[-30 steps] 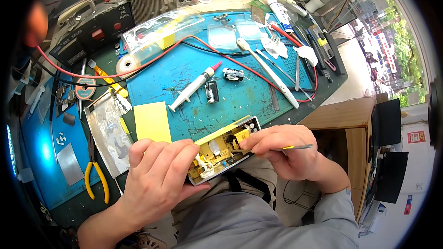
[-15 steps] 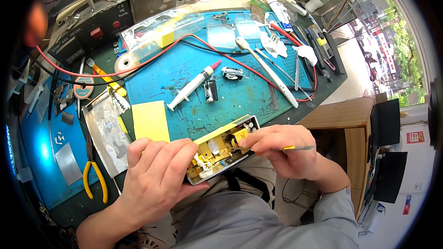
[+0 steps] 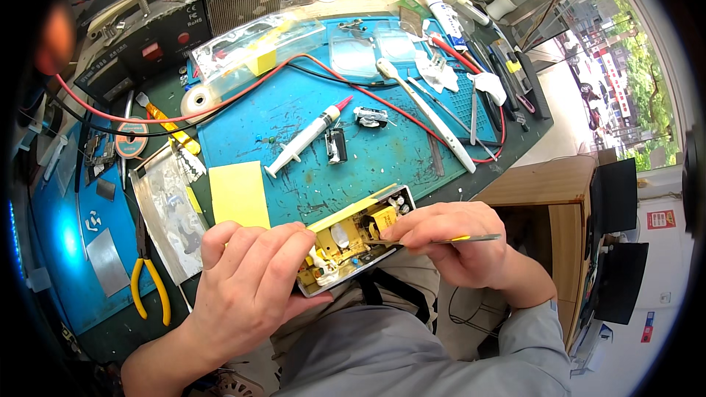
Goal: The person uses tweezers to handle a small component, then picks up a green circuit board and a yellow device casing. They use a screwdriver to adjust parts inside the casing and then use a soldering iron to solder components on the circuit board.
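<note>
My left hand (image 3: 254, 268) is closed round the left end of an open, shallow electronics housing (image 3: 354, 273), tilted at the bench's front edge. Inside lie a yellowed circuit board (image 3: 353, 244), a yellow-wrapped transformer (image 3: 383, 218) and lumps of white glue (image 3: 327, 273). In my right hand (image 3: 456, 239), pinched between thumb and fingers, is a slim metal tool (image 3: 482, 237) with a yellow patch. Its thin front end reaches into the housing below the transformer; the fingers hide its middle, and I cannot make out the exact kind.
A yellow paper pad (image 3: 240, 192), a white syringe (image 3: 309, 136) and two small black parts lie on the blue mat (image 3: 294, 198). Yellow-handled pliers (image 3: 151, 290) rest at the left. A red cable (image 3: 349, 88) crosses the mat towards a white toothbrush (image 3: 426, 114).
The right hand and the tool have shifted very slightly at the transformer. The left hand and the housing stay almost where they were.
</note>
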A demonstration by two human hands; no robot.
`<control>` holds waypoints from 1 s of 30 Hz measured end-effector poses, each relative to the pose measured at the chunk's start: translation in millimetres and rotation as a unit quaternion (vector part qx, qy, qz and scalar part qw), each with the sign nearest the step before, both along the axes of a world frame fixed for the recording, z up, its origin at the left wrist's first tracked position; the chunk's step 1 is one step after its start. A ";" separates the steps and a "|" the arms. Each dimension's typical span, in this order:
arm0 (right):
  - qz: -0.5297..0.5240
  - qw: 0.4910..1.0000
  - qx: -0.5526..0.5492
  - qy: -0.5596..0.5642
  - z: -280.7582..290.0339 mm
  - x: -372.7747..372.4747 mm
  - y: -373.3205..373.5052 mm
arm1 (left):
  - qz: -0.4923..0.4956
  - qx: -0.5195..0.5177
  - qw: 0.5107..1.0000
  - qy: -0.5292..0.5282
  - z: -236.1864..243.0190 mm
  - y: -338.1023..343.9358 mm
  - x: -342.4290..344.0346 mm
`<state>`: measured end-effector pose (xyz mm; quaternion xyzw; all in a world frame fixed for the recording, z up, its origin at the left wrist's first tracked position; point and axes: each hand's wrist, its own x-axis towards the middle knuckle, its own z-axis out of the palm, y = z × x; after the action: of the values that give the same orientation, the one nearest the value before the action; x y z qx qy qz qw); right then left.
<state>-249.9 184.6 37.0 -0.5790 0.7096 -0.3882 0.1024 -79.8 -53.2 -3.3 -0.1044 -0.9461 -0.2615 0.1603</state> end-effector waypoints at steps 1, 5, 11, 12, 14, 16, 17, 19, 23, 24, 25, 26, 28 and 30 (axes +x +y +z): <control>-0.002 1.000 -0.001 0.001 -0.5 -0.5 -0.6 | 0.000 0.000 1.000 0.000 0.1 0.1 0.1; -0.011 1.000 -0.004 0.009 -1.7 3.4 0.3 | 0.001 -0.002 1.000 -0.001 0.2 0.1 0.8; -0.007 1.000 0.000 0.006 -0.1 2.3 -0.9 | -0.001 0.001 1.000 0.001 -0.2 -0.3 0.9; -0.003 1.000 0.004 0.007 0.9 1.9 -0.7 | -0.002 0.002 1.000 0.001 -0.1 -0.3 0.9; 0.006 1.000 0.010 0.007 2.3 0.3 0.1 | -0.001 0.003 1.000 0.000 0.0 -0.1 1.1; -0.001 1.000 0.011 -0.007 1.6 1.3 0.2 | -0.001 0.004 1.000 0.000 0.3 0.4 1.2; -0.006 1.000 0.012 -0.014 1.3 1.9 0.5 | -0.002 0.003 1.000 -0.001 0.0 0.4 1.1; -0.001 0.999 0.012 -0.039 1.0 0.5 4.7 | -0.003 0.001 1.000 -0.002 -0.2 0.0 1.4; -0.025 0.996 -0.066 -0.049 -9.2 -1.8 11.5 | -0.003 0.000 1.000 -0.001 0.5 0.3 1.4; -0.030 0.996 -0.071 -0.040 -10.0 -1.8 12.9 | -0.004 0.003 1.000 -0.004 1.5 0.8 0.9; -0.034 0.996 -0.078 -0.032 -11.3 -2.1 14.1 | -0.004 0.004 1.000 -0.008 2.0 1.3 1.0; -0.037 0.995 -0.085 -0.023 -12.1 -2.3 14.4 | -0.002 0.003 1.000 -0.008 1.9 1.4 1.4; -0.020 0.997 -0.081 -0.005 -12.2 -2.1 14.0 | 0.000 0.003 1.000 -0.007 1.3 1.7 1.9; -0.002 0.996 -0.080 0.024 -12.3 -1.6 13.6 | 0.001 0.000 1.000 0.001 -0.7 1.1 1.2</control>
<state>-251.5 198.3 24.7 -0.5929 0.6798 -0.4301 0.0377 -78.6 -52.1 -4.0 -0.1039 -0.9460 -0.2610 0.1615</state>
